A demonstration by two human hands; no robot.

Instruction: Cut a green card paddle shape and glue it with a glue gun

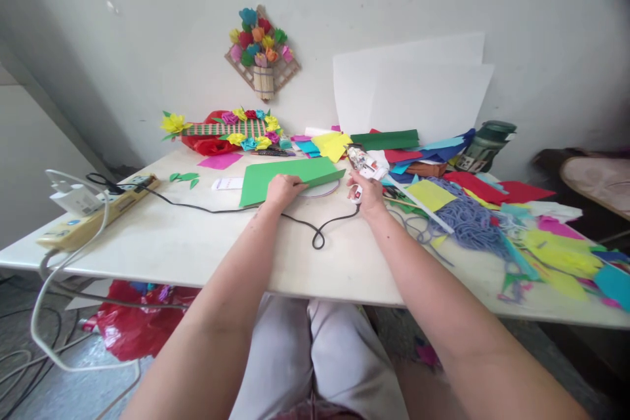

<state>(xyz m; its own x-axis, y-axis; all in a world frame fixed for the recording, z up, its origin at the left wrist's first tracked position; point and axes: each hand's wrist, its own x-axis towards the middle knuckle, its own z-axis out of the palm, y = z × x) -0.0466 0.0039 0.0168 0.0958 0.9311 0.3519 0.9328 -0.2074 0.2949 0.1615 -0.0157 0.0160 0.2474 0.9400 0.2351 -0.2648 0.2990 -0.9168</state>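
Observation:
The near edge of a bright green paper sheet (270, 174) is in the fingers of my left hand (283, 190), which are closed on it. Its right part tilts up off the table. Under that raised part, the rim of a pale round disc (325, 189) shows; the rest is covered. My right hand (368, 193) is wrapped around a white glue gun (375, 169), to the right of the paper. A black cord (216, 211) runs from it across the table to the left. Partly behind the green paper lies a white card (227, 184).
At left a power strip (98, 213) carries a white charger (76, 200). Green paper leaves (184, 177) lie nearby. A flower-decorated craft piece (224, 130) stands behind. Coloured paper scraps (433, 195), blue-grey yarn (467, 226) and a dark green bottle (485, 147) crowd the right.

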